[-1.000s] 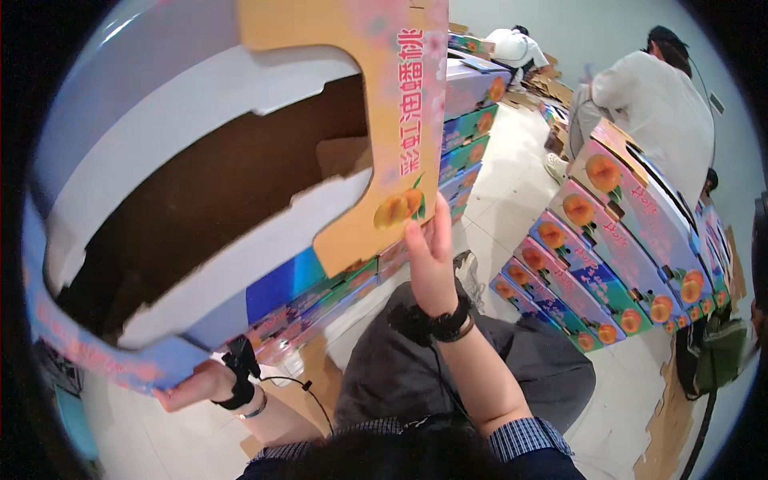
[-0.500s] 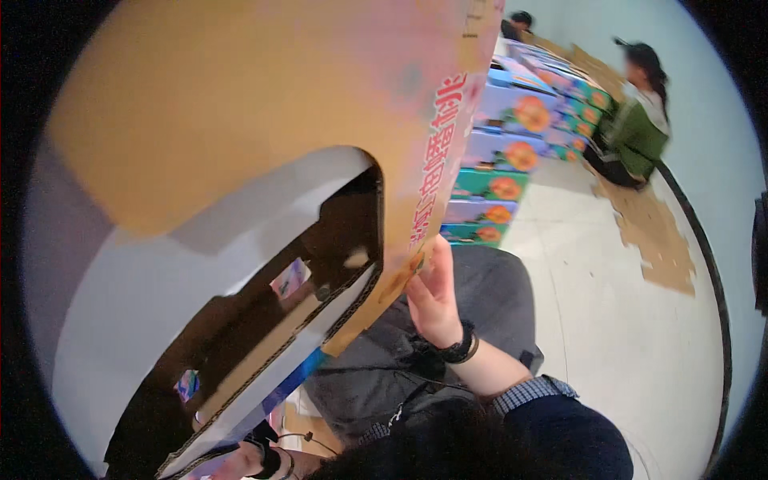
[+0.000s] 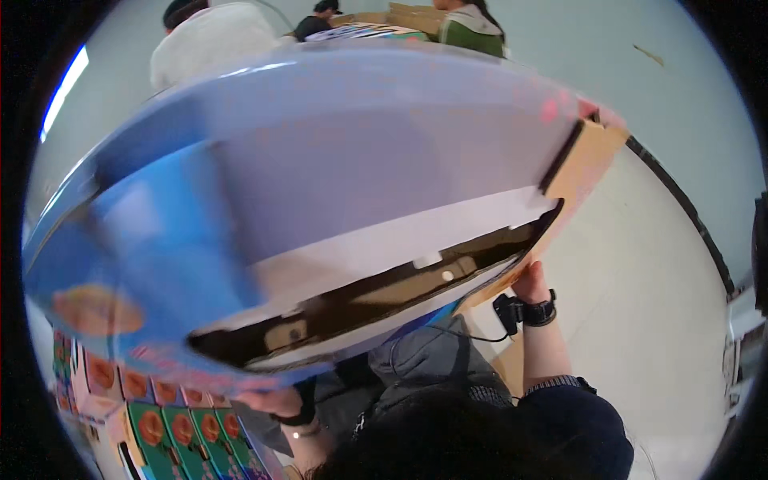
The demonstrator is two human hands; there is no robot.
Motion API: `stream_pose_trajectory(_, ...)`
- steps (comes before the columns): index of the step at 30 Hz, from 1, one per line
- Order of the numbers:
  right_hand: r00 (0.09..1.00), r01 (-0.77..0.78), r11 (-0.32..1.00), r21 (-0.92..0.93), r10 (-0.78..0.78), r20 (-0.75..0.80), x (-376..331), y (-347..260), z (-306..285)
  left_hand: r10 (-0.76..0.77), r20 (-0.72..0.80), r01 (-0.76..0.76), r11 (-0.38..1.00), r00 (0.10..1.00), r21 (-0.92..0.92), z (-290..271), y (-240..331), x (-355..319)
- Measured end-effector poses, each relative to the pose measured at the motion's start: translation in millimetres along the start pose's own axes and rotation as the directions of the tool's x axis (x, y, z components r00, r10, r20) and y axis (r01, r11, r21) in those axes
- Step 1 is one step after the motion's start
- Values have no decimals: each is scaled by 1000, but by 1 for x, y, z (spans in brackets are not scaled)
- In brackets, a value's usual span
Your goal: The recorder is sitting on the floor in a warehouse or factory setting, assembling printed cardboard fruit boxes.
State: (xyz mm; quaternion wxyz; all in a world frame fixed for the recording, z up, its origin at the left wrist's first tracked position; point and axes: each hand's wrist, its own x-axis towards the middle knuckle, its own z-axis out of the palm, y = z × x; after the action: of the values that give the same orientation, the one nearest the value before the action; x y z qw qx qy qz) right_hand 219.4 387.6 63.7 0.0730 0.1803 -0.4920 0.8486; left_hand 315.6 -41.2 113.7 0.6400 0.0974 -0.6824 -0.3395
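Observation:
A large printed cardboard box [image 3: 384, 152], lavender and blue with a tan right end, is held up close in front of me, tilted. Its near side has a long opening with dark brown cardboard and small pale spots inside. From below, my left hand [image 3: 270, 400] grips the lower left edge, fingers partly hidden under the box. At the tan right end, my right hand [image 3: 531, 283] is closed on the lower edge, fingertips hidden behind it. Dark bands circle both wrists, with a black device [image 3: 507, 314] on the right one. The box's left part is blurred.
Several printed boxes with orange fruit pictures [image 3: 182, 428] are stacked at the lower left. A person in white [image 3: 212, 40] and a person in green [image 3: 474, 34] are beyond the box, with another person in black [image 3: 314, 26] between them. Pale floor [image 3: 640, 320] lies right.
The box has turned from steeply slanted to nearly level, bringing its lavender and blue side into sight. My view has swung left. Both hands still hold the box.

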Motion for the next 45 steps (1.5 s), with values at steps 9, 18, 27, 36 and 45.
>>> stream_pose_trajectory(9, 856, -43, 990, 132, 105, -506, -67, -53, -58, -110, 745, 625, 632, 658, -459, 172, 104, -42)
stream_pose_trajectory(18, 612, -148, 910, 388, 393, -686, -121, -3, -103, 110, 973, 860, 455, 203, -231, 208, 83, -114)
stream_pose_trajectory(27, 464, -337, 918, 210, 356, -811, -182, -21, -146, 152, 985, 792, 610, -75, -35, 189, 54, -143)
stream_pose_trajectory(36, 458, -367, 880, 300, 452, -765, -207, 4, -165, 115, 993, 791, 610, -26, -50, 177, 46, -141)
stream_pose_trajectory(45, 392, -588, 779, 218, 510, -766, -167, 11, -135, 74, 997, 797, 603, -11, -36, 161, 44, -126)
